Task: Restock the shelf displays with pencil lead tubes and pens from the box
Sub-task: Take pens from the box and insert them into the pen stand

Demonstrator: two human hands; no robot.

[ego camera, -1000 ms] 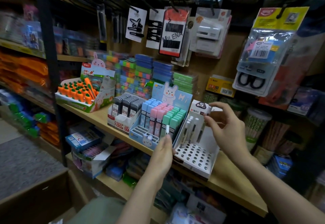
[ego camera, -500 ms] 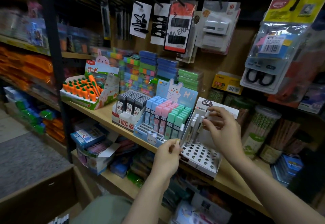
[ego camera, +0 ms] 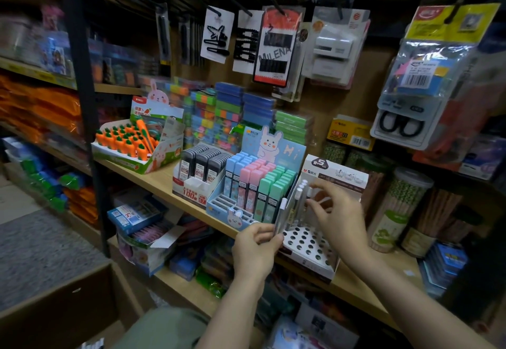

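Note:
A white pen display box (ego camera: 309, 242) with round holes stands on the wooden shelf (ego camera: 164, 184). Several white pens (ego camera: 299, 198) stand in its back rows. My left hand (ego camera: 254, 247) holds a white pen (ego camera: 280, 217) upright at the box's left front corner. My right hand (ego camera: 339, 217) reaches into the box, fingers pinching at the standing pens. Left of it, a blue bunny display (ego camera: 254, 181) holds blue, pink and green lead tubes, and a white box (ego camera: 200, 170) holds black lead tubes.
A carrot-eraser box (ego camera: 137, 143) sits farther left on the shelf. Stacked coloured packs (ego camera: 227, 118) stand behind. Hair clips (ego camera: 271, 47) and scissors (ego camera: 405, 121) hang above. Pencil jars (ego camera: 399, 211) stand right. A brown cardboard box (ego camera: 54, 313) lies at lower left.
My left hand has risen to the pen box's left corner with its pen. My right hand has dropped from the box's header down among the standing pens.

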